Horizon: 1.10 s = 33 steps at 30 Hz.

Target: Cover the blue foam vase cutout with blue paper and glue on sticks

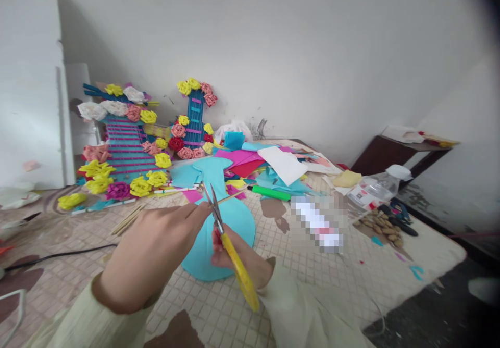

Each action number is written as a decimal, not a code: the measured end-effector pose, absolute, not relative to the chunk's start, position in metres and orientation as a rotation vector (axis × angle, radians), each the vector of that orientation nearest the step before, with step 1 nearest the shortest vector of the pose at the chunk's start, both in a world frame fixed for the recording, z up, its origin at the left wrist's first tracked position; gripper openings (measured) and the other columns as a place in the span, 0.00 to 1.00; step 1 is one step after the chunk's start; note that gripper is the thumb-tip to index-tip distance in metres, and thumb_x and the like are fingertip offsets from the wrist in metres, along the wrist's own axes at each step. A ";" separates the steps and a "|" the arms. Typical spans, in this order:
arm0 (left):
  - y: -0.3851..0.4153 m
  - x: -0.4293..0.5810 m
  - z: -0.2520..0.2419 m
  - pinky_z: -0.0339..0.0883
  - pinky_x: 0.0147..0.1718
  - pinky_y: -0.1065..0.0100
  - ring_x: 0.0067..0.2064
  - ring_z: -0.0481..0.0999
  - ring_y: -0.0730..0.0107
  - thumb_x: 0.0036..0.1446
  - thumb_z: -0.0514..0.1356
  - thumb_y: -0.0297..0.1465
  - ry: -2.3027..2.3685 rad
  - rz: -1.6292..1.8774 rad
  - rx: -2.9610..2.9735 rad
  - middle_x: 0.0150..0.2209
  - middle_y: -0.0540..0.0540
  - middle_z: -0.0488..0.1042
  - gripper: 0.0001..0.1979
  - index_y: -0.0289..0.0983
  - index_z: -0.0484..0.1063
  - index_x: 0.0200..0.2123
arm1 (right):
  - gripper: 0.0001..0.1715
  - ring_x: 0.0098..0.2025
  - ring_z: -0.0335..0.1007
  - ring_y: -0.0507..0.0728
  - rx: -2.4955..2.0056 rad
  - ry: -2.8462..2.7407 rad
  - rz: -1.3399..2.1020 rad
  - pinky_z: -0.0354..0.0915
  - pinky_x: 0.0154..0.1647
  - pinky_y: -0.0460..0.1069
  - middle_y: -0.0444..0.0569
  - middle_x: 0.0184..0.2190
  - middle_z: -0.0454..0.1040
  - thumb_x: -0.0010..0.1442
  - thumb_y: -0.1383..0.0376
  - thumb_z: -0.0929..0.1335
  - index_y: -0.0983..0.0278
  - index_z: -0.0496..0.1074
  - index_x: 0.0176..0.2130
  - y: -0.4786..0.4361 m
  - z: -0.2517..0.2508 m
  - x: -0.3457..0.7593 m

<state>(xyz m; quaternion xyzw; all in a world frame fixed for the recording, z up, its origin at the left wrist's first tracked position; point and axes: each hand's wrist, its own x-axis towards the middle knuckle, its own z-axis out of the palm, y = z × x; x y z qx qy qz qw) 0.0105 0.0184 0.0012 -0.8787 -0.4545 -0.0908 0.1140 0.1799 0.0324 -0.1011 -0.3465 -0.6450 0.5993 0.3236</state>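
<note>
My left hand [164, 244] is closed, its fingertips pinching a thin wooden stick [230, 197] that points to the right. Yellow-handled scissors [237, 270] are gripped in my right hand [244, 257]. Their metal blades are parted and point away from me, with the stick crossing at the blades. Whether the blades touch the stick I cannot tell. Below both hands lies a light blue paper cutout [238, 223], with a wide round body and a narrow neck. My left hand hides part of its left side.
Flower-trimmed blue models [125, 145] lean at the back left. Wooden sticks [127, 220] lie left of my hand. Coloured paper [246, 163] is heaped behind the cutout, near a green marker [271, 193]. To the right are a plastic bottle [375, 189] and peanuts [385, 225].
</note>
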 end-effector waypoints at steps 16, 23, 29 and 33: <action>0.023 0.012 -0.002 0.70 0.34 0.58 0.36 0.79 0.54 0.62 0.49 0.33 -1.547 -0.392 -2.489 0.39 0.41 0.79 0.14 0.39 0.74 0.43 | 0.23 0.25 0.51 0.48 -0.861 -1.529 1.688 0.52 0.24 0.44 0.39 0.26 0.55 0.41 0.59 0.73 0.60 0.59 0.33 0.038 -0.097 0.177; 0.022 0.011 -0.001 0.68 0.34 0.61 0.36 0.79 0.56 0.64 0.48 0.31 -1.598 -0.319 -2.518 0.36 0.43 0.79 0.15 0.40 0.73 0.44 | 0.24 0.28 0.50 0.50 -0.813 -1.646 1.641 0.53 0.28 0.46 0.40 0.29 0.52 0.51 0.53 0.70 0.60 0.58 0.42 0.035 -0.093 0.179; 0.020 0.010 0.001 0.64 0.29 0.68 0.30 0.76 0.65 0.62 0.48 0.29 -1.527 -0.352 -2.562 0.29 0.47 0.77 0.14 0.40 0.74 0.33 | 0.22 0.29 0.50 0.50 -0.704 -1.685 1.603 0.54 0.29 0.47 0.41 0.30 0.53 0.58 0.51 0.67 0.59 0.60 0.45 0.039 -0.111 0.180; 0.020 0.011 0.001 0.62 0.27 0.69 0.28 0.75 0.66 0.62 0.48 0.29 -1.532 -0.361 -2.567 0.28 0.47 0.76 0.14 0.40 0.73 0.31 | 0.22 0.27 0.50 0.50 -0.762 -1.701 1.547 0.55 0.28 0.47 0.40 0.28 0.53 0.56 0.50 0.67 0.59 0.61 0.44 0.042 -0.120 0.177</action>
